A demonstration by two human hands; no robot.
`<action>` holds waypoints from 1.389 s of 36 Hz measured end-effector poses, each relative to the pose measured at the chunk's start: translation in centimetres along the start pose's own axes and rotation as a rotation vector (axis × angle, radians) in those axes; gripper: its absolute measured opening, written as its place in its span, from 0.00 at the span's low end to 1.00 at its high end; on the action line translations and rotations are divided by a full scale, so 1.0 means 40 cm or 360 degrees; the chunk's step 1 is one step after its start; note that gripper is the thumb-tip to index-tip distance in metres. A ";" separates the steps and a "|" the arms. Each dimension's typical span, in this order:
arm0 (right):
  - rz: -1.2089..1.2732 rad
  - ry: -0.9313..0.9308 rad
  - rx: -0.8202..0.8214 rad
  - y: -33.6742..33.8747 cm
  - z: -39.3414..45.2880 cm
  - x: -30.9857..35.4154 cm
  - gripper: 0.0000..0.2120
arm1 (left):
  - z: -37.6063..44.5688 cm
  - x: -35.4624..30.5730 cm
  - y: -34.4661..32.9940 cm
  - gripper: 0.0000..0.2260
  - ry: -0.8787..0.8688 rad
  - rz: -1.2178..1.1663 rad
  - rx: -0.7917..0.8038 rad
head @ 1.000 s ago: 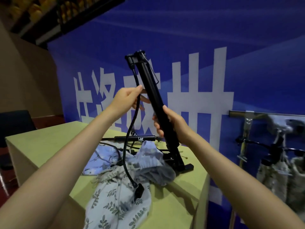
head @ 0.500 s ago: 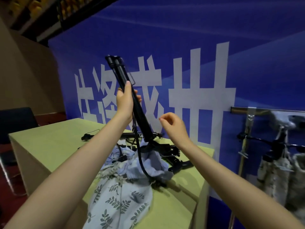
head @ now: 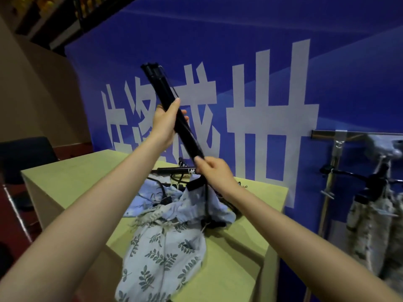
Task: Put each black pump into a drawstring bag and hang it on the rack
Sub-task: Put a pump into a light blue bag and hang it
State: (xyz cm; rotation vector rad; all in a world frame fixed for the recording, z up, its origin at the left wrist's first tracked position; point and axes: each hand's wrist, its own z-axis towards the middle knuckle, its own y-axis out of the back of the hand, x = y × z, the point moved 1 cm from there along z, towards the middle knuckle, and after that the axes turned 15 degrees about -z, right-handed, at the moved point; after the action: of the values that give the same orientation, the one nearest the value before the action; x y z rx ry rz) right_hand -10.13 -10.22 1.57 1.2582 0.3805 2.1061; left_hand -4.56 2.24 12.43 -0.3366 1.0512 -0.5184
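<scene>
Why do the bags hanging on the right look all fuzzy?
In the head view, the hanging bags sit at the wide lens's edge, where the picture smears and bends; the rack bar looks curved too. The room is dim, so the black pump shows little detail.

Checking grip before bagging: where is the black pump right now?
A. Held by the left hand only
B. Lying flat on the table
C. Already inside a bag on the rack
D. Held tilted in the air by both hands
D: the left hand grips the black pump mid-barrel and the right hand grips it lower down, above the table.
</scene>
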 end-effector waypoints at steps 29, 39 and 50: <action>0.0270 -0.0240 0.0205 0.025 -0.046 -0.122 0.24 | 0.036 0.041 0.039 0.16 -0.0224 -0.0430 -0.0596; 0.0084 -0.0367 0.0003 0.015 -0.034 -0.141 0.21 | 0.025 0.047 0.072 0.13 -0.0233 -0.0456 -0.0621; 0.0231 -0.0271 0.0083 0.002 -0.027 -0.140 0.20 | 0.034 0.043 0.081 0.13 -0.0228 -0.0557 -0.0671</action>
State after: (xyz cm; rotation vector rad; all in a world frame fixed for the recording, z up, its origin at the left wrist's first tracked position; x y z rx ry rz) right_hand -9.22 -13.91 -2.71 1.5240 0.2775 2.0994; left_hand -1.89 4.02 10.17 -0.9294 0.9613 -0.5721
